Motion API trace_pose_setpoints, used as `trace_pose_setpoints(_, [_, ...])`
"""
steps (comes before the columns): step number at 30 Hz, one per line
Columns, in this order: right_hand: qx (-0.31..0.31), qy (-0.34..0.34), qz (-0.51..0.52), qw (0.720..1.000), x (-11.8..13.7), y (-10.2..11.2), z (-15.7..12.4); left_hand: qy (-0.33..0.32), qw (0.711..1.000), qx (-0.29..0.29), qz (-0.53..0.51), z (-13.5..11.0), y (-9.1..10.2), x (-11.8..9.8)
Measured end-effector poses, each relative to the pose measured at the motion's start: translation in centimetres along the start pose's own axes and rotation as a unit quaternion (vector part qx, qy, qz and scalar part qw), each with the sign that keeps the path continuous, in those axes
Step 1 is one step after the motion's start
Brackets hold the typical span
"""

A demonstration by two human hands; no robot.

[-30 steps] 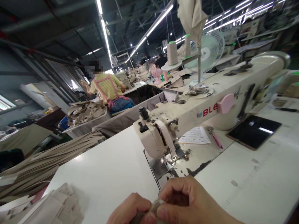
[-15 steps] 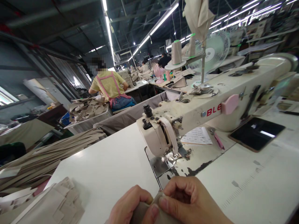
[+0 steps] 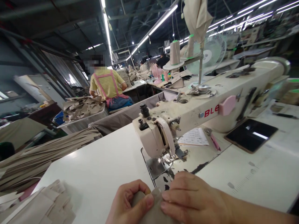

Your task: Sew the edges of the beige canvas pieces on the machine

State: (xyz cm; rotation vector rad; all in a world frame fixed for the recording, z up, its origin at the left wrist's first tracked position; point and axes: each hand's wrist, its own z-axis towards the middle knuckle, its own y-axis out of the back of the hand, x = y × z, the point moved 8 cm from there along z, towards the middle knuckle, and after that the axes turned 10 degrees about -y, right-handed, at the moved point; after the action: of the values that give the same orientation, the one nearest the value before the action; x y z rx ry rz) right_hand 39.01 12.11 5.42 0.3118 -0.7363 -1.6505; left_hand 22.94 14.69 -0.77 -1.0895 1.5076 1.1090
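Your only view sits on your head, tilted forward and down across the white table [image 3: 98,168], close enough that your hands are cut off at 6 o'clock. The sewing machine [image 3: 198,109] stretches toward 2 o'clock, while the workshop recedes toward 11 and 12 o'clock.

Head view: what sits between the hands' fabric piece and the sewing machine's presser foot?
In the head view, only the metal needle plate and chipped table lie between the fabric piece and presser foot.

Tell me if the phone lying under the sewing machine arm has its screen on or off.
Off: the phone lies flat on the table, screen dark, showing only a reflected light streak.
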Motion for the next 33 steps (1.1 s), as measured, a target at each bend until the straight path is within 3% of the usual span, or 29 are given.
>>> trace_pose_setpoints(3, [0.084,0.014,0.001,0.996,-1.6,-0.8,-0.3,-0.030,0.993,-0.006,0.114,2.4,-0.4,0.7])
trace_pose_setpoints(6, [0.189,-0.012,-0.029,0.981,-4.2,-3.0,-1.3,-0.054,0.944,-0.034,0.323,5.1,-0.8,0.2])
trace_pose_setpoints(9, [0.236,-0.043,-0.052,0.969,-6.8,-4.5,-1.9,-0.040,0.913,-0.049,0.403,7.5,-1.2,0.2])
trace_pose_setpoints(14, [0.258,-0.093,-0.061,0.960,-9.1,-5.1,-1.7,-0.067,0.910,-0.042,0.407,10.0,-1.0,0.0])
trace_pose_setpoints(19, [0.252,-0.133,-0.059,0.957,-9.9,-5.0,-1.9,-0.109,0.901,0.002,0.421,10.7,-1.4,-0.7])
trace_pose_setpoints(28, [0.237,-0.132,-0.030,0.962,-9.9,-4.9,-1.6,-0.167,0.887,0.027,0.430,11.2,-2.0,-0.3])
trace_pose_setpoints(33, [0.228,-0.133,0.003,0.965,-9.9,-5.1,-1.8,-0.182,0.878,0.006,0.443,11.7,-1.3,-0.5])
